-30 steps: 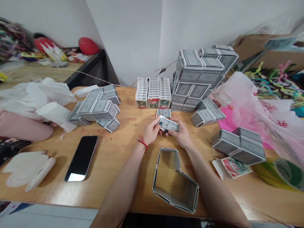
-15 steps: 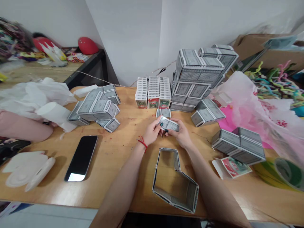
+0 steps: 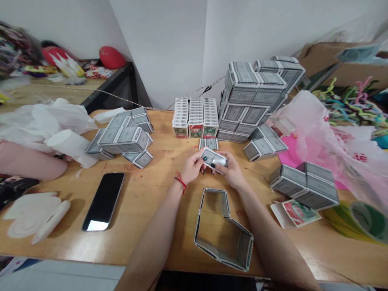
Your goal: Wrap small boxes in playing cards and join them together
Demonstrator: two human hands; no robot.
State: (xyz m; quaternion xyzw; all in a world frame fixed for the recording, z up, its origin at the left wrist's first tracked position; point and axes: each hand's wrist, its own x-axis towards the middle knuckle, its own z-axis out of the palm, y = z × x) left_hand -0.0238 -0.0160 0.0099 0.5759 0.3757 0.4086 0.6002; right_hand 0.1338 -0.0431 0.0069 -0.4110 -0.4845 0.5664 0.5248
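Between my two hands, playing cards (image 3: 214,157) with a grey patterned back are held over the table; how many layers there are I cannot tell. My left hand (image 3: 193,165) pinches their left end, thumb on top. At the right end my right hand (image 3: 230,169) grips them, its thumb also on the upper face. Just beyond lies another grey-backed card piece (image 3: 208,144). Nearer to me, between my forearms, stands an open L-shaped frame of joined cards (image 3: 198,226).
Three stacks of card boxes (image 3: 195,117) stand at the back beside a tall card-block structure (image 3: 250,95). More card blocks (image 3: 124,135) sit left, others (image 3: 306,184) right. A phone (image 3: 103,201), an opened card box (image 3: 298,213) and a tape roll (image 3: 342,220) lie on the table (image 3: 145,214).
The held cards have tilted slightly, so the bright glare on them now lies near the right end. Both hands keep their grip and have barely moved.
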